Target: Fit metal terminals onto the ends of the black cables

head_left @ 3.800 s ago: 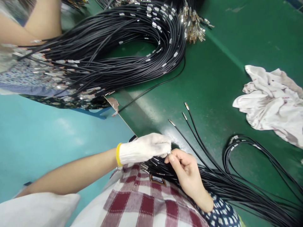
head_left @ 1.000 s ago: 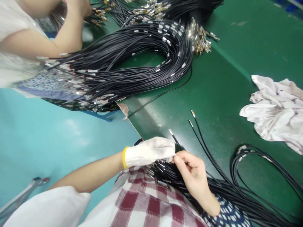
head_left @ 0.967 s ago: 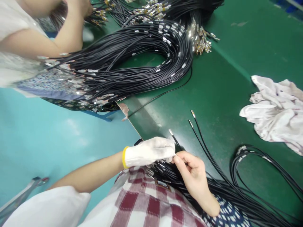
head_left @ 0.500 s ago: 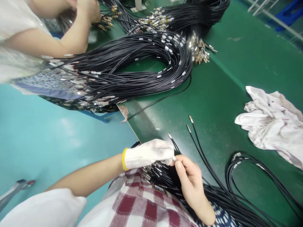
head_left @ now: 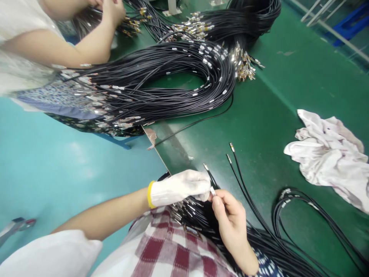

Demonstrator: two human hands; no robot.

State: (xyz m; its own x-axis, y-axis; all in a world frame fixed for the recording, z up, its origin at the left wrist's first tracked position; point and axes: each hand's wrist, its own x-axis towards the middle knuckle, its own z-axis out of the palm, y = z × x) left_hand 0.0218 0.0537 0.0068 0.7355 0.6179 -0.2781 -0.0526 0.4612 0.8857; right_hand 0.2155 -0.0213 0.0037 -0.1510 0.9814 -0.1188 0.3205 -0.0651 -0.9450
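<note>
My left hand (head_left: 181, 187), in a white knit glove with a yellow cuff, is closed at the table's near edge. Its fingertips meet those of my bare right hand (head_left: 230, 215). A small white label (head_left: 212, 191) with faint marks shows between the two hands, pinched by my right thumb and fingers. What the gloved fingers grip is hidden. Beneath both hands lies a bundle of black cables (head_left: 198, 215) with metal connector ends, partly against the checked apron (head_left: 178, 246). Several loose cable ends (head_left: 232, 147) stick out past my hands onto the table.
A large looped bundle of labelled black cables (head_left: 173, 96) covers the table's far left, with more cable bundles (head_left: 239, 23) behind. A co-worker's arm (head_left: 95, 42) reaches in there. White cloth gloves (head_left: 325, 150) and a small cable coil (head_left: 291, 194) lie right on the green table (head_left: 259, 127).
The white label has turned slightly between my fingers, so more of its face shows. Both hands stay almost in place. The view has shifted a little.
</note>
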